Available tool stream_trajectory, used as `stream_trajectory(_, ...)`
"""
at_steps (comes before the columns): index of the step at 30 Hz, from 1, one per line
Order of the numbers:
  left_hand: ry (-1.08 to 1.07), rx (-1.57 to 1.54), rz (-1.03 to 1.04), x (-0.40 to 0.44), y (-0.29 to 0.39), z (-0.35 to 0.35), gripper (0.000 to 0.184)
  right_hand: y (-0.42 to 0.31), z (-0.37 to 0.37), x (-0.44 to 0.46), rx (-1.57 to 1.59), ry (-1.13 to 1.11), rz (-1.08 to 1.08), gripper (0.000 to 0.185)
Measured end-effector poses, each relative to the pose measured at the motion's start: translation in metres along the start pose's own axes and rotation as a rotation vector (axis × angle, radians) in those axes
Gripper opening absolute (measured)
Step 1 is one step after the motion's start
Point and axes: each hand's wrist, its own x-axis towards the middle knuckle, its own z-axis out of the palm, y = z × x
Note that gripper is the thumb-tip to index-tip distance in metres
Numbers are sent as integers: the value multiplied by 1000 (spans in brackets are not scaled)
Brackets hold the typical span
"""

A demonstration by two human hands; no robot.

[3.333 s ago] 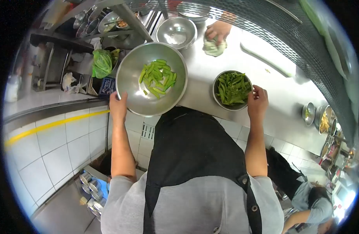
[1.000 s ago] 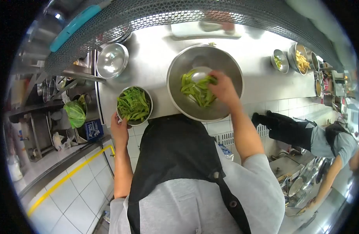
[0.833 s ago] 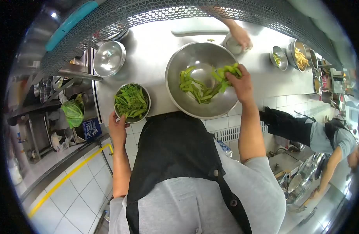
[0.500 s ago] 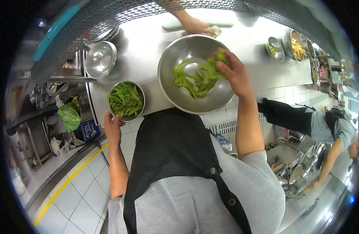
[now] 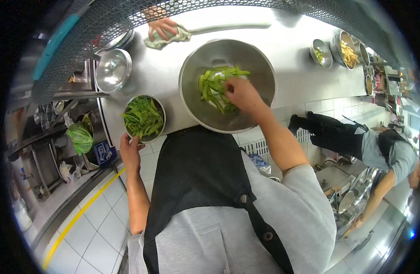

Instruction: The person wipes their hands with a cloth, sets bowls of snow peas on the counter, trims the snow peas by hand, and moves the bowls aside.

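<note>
A large steel mixing bowl (image 5: 263,73) stands at the table's near edge, with sliced green vegetable strips (image 5: 211,86) lying in its middle. My right hand (image 5: 246,97) reaches into it from the right, fingers bunched together on the strips; the fingertips are partly hidden. To the left is a smaller steel bowl (image 5: 163,124), heaped with thin green vegetable pieces (image 5: 143,116). My left hand (image 5: 131,150) grips this bowl's near rim, thumb over the edge.
Across the steel table (image 5: 292,84), another person's hand (image 5: 163,27) presses a cloth (image 5: 169,37). Stacked steel bowls (image 5: 113,71) sit at the left, food-filled bowls (image 5: 349,52) at the right. Metal mesh (image 5: 123,27) crosses overhead. A co-worker (image 5: 378,148) bends over pans at the right.
My right hand has moved left and down from the big bowl's right rim onto the strips. The other person's hand and cloth have slid left. My left hand stays on the small bowl.
</note>
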Motion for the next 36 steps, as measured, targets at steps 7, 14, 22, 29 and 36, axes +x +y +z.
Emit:
stream_trajectory(7,7,-6,-15,-3,0,4,35,22,-60,14,623,196,141,21)
stream_trajectory(14,1,-10,-15,-5,3,5,34,24,-58,-10,-118,29,82,17)
stream_trajectory(22,-18,-52,-3,-4,4,5,38,33,15,-6,-480,-82,94,20)
stream_trajectory(29,-21,-26,3,-8,5,6,43,32,4,-1,-435,-163,86,22)
stream_trajectory(36,7,-58,-18,-10,-5,-3,49,19,-64,-13,123,-211,315,17)
